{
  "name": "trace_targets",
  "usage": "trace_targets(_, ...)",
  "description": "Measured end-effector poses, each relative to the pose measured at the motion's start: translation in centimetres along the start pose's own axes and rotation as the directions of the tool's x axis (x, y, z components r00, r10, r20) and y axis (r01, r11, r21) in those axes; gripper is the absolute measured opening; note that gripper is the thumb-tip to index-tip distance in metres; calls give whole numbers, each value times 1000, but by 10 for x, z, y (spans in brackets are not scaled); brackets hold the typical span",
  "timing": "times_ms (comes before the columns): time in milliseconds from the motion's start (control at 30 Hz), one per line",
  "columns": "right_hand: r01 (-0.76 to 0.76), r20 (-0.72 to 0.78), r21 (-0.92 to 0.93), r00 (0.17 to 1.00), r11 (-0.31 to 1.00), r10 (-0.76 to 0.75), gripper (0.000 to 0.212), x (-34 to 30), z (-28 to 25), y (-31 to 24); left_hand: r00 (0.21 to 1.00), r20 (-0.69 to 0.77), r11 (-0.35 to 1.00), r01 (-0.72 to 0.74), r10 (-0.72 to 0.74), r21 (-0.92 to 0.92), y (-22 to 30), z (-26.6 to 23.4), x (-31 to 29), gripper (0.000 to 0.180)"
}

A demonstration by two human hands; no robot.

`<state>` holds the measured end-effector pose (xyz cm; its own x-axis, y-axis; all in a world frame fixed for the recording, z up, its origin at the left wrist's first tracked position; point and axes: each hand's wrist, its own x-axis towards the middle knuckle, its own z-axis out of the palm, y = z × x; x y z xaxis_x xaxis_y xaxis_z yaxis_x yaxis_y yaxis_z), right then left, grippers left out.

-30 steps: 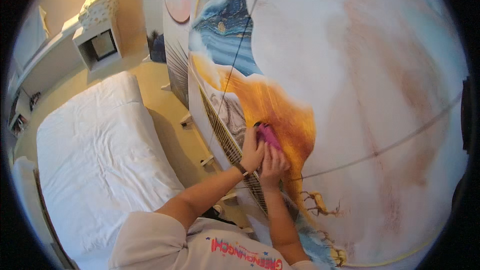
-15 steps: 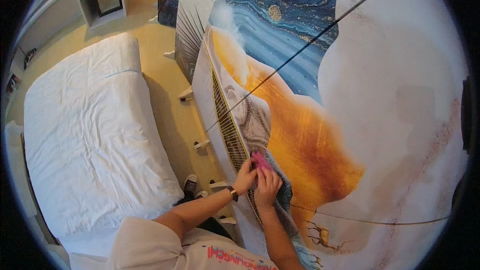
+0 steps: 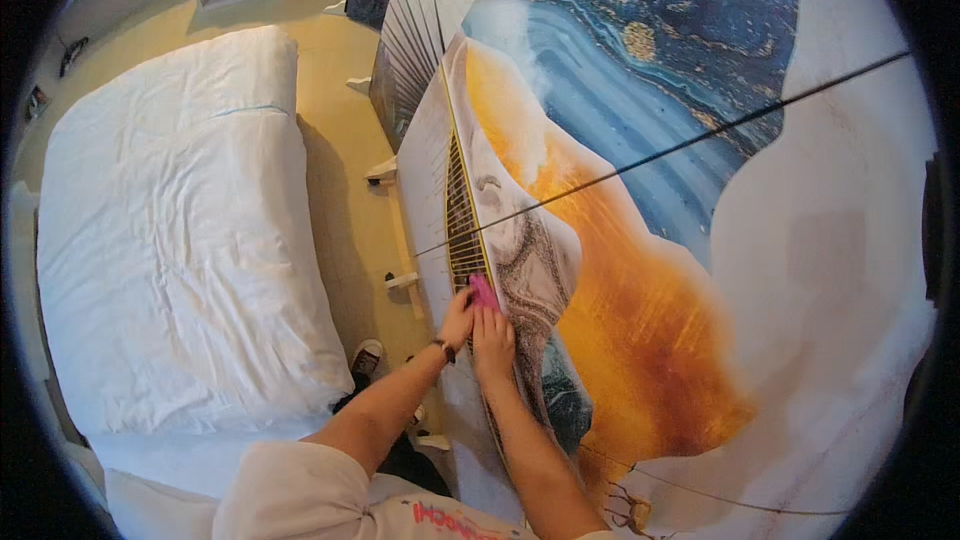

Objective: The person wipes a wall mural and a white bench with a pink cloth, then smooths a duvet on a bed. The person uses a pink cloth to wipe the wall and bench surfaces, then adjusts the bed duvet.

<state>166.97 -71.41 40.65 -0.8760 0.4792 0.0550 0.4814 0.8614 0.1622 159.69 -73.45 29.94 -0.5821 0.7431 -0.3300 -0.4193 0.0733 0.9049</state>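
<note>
A person in a pale short-sleeved T-shirt [image 3: 300, 495] with red lettering works a bright pink, crumpled soft cloth [image 3: 484, 292] against a large panel [image 3: 840, 340] printed in blue marbling, orange-gold and grey. The cloth lies at the panel's left part, over the lower stretch of a narrow, yellow-edged band of dark slats [image 3: 459, 195], just beyond the fingertips.

Both bare hands meet there, side by side. The left hand [image 3: 458, 320], a dark band [image 3: 444, 348] at its wrist, is partly curled, its fingers at the cloth's left edge. The right hand [image 3: 493, 342] reaches up with fingers nearly straight and close together, at the cloth's lower end. How firmly either one grips — or whether it merely presses — cannot be told from this angle.

A thin dark line [image 3: 620, 172] slants across the panel above the hands. To the left, a bed covered in rumpled white linen [image 3: 180, 240] stands on a yellowish floor [image 3: 335, 170], with a strip of that floor between bed and panel. A dark sneaker with a pale toe [image 3: 367, 356] shows below — near the bed's edge, beside the left forearm.
</note>
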Motion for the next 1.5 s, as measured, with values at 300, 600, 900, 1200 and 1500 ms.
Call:
trace_targets(300,23,21,92,999,995,-25,34,-53,5,8,936,213,897,335,-281,-290,5,13,-72,49)
trace_targets(600,10,-229,192,973,981,35,36,101,50,-10,999,-13,926,-32,29,-376,30,-32,77,47)
trace_targets(900,2,274,144,961,990,-42,44,15,208,-26,922,179,673,374,-343,-638,-241,-48,79,35)
trace_targets(1200,51,419,85,904,995,-82,39,-132,217,-10,746,161,717,666,-646,-208,-220,-10,-49,45)
trace_targets(1500,104,-87,70,991,992,-98,38,49,243,-30,989,110,849,140,-97,-509,-180,-75,110,45)
